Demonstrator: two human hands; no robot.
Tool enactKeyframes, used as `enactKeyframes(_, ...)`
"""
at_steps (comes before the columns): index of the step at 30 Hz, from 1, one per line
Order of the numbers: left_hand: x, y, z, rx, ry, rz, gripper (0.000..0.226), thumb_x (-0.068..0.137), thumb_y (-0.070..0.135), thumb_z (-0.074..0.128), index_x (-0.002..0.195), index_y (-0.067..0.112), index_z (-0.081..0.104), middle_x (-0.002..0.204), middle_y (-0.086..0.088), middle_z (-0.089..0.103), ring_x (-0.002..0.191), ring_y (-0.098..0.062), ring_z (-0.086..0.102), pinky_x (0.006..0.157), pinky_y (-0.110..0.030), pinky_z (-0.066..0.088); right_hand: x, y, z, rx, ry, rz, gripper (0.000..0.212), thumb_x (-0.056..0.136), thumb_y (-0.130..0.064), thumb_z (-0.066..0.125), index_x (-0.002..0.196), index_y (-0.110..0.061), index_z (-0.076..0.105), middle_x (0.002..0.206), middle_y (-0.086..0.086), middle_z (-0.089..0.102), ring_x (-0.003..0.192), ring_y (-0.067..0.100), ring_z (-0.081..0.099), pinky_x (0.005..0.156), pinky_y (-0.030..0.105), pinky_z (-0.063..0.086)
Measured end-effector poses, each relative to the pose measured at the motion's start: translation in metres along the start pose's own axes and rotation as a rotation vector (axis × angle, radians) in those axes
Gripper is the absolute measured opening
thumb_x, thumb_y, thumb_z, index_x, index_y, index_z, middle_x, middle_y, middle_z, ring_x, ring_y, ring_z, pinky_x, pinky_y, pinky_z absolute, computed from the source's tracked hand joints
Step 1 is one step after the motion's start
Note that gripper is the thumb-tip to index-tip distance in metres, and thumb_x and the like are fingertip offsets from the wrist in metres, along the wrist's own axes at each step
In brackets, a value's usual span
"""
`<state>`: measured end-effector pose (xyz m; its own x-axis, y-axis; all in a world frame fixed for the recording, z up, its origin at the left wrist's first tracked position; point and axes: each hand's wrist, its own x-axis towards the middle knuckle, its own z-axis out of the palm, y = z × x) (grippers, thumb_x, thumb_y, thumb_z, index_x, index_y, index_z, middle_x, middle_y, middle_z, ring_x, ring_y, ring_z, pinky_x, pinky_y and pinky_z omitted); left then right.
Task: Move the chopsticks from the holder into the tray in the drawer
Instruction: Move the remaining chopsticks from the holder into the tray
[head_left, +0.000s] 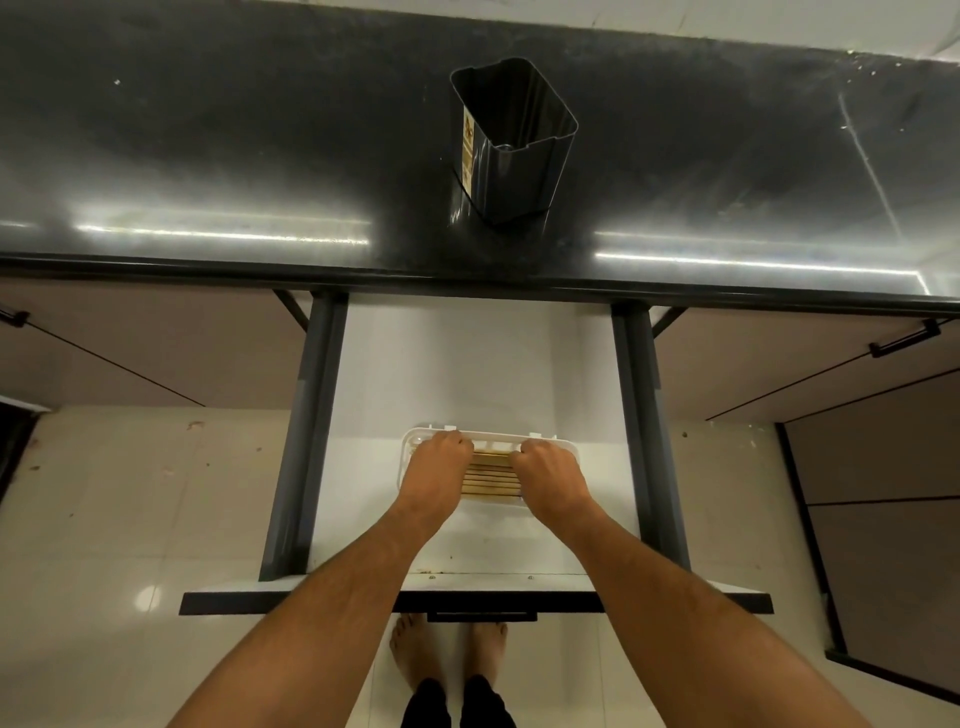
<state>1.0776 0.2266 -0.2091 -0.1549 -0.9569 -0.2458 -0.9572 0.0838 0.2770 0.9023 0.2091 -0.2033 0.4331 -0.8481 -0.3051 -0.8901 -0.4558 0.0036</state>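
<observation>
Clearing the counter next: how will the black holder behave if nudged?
The holder looks empty and thin-walled, so it is probably light. It stands tall on a narrower base, so a high push may tip it. The glossy countertop suggests a low push would slide it.

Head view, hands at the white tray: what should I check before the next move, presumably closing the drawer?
1. Black plastic holder on the dark countertop empty: ok.
2. Light wooden chopsticks lying in the white plastic tray: ok.
3. Tray inside the open white drawer: ok.
4. Chopsticks all parallel: cannot tell, hands cover the ends.
5. Left hand and right hand out of the drawer: not ok.
</observation>
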Motion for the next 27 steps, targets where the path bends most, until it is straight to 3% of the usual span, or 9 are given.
enactKeyframes(9, -0.002, -0.003, 0.004, -0.13, 0.04, 0.021, 0.035, 0.096, 0.006, 0.059, 0.13, 0.016, 0.062, 0.134, -0.003, 0.062, 0.122, -0.018, 0.058, 0.106, -0.028, 0.047, -0.001, 0.007, 0.002, 0.091, 0.06, -0.001, 0.026, 0.089, -0.019, 0.07, 0.114, -0.013, 0.071, 0.109, 0.007, 0.071, 0.092, 0.025, 0.069, 0.081, 0.035, 0.057)
enactKeyframes(12, -0.005, -0.006, -0.004, -0.225, 0.226, 0.073, 0.033, 0.089, -0.002, 0.063, 0.119, 0.011, 0.07, 0.118, -0.005, 0.07, 0.109, -0.022, 0.065, 0.098, -0.034, 0.054, -0.011, 0.015, 0.002, 0.311, 0.335, 0.073, 0.009, 0.092, -0.018, 0.069, 0.096, -0.01, 0.069, 0.088, 0.008, 0.071, 0.071, 0.019, 0.064, 0.066, 0.03, 0.058)
enactKeyframes(14, -0.007, -0.009, -0.007, -0.329, 0.444, 0.077, 0.027, 0.09, -0.002, 0.063, 0.113, 0.009, 0.072, 0.111, -0.006, 0.072, 0.103, -0.021, 0.067, 0.094, -0.035, 0.057, -0.016, 0.021, 0.002, 0.541, 0.578, 0.257, 0.009, 0.097, -0.016, 0.064, 0.092, -0.01, 0.068, 0.081, 0.003, 0.067, 0.068, 0.014, 0.059, 0.066, 0.024, 0.055)
enactKeyframes(17, -0.007, -0.013, -0.011, -0.611, 0.641, -0.231, 0.025, 0.1, 0.011, 0.056, 0.121, 0.017, 0.067, 0.12, 0.003, 0.067, 0.109, -0.009, 0.062, 0.095, -0.023, 0.054, -0.014, 0.029, -0.003, 0.946, 0.692, 0.764, 0.024, 0.104, -0.031, 0.051, 0.099, -0.015, 0.069, 0.087, -0.003, 0.068, 0.075, 0.009, 0.063, 0.07, 0.02, 0.053)
enactKeyframes(20, -0.002, -0.016, -0.009, -0.963, 0.559, -0.663, 0.025, 0.103, 0.024, 0.05, 0.123, 0.017, 0.064, 0.123, 0.001, 0.063, 0.11, -0.015, 0.06, 0.091, -0.028, 0.054, -0.013, 0.034, 0.001, 1.238, 0.582, 1.126, 0.044, 0.106, -0.042, 0.041, 0.087, -0.013, 0.068, 0.08, 0.004, 0.07, 0.069, 0.014, 0.068, 0.054, 0.02, 0.048)
enactKeyframes(23, -0.002, -0.02, -0.002, -1.08, 0.412, -0.874, 0.023, 0.104, 0.026, 0.044, 0.106, 0.016, 0.065, 0.11, -0.008, 0.067, 0.098, -0.022, 0.063, 0.079, -0.032, 0.053, -0.015, 0.031, 0.005, 1.381, 0.388, 1.253, 0.052, 0.106, -0.05, 0.033, 0.081, -0.016, 0.064, 0.079, 0.006, 0.07, 0.068, 0.02, 0.07, 0.055, 0.028, 0.053)
enactKeyframes(25, -0.004, -0.021, 0.001, -1.107, 0.357, -0.9, 0.022, 0.104, 0.024, 0.043, 0.098, 0.018, 0.064, 0.1, -0.008, 0.067, 0.092, -0.023, 0.063, 0.074, -0.032, 0.051, -0.014, 0.026, 0.008, 1.399, 0.321, 1.273, 0.057, 0.105, -0.053, 0.029, 0.091, -0.013, 0.067, 0.084, 0.008, 0.071, 0.075, 0.024, 0.072, 0.071, 0.04, 0.062)
enactKeyframes(27, -0.005, -0.022, 0.003, -1.096, 0.336, -0.906, 0.026, 0.104, 0.023, 0.043, 0.094, 0.015, 0.066, 0.092, -0.006, 0.066, 0.089, -0.024, 0.064, 0.072, -0.032, 0.052, -0.013, 0.022, 0.008, 1.397, 0.316, 1.274, 0.057, 0.105, -0.054, 0.028, 0.094, -0.013, 0.066, 0.087, 0.009, 0.071, 0.077, 0.025, 0.072, 0.077, 0.043, 0.063)
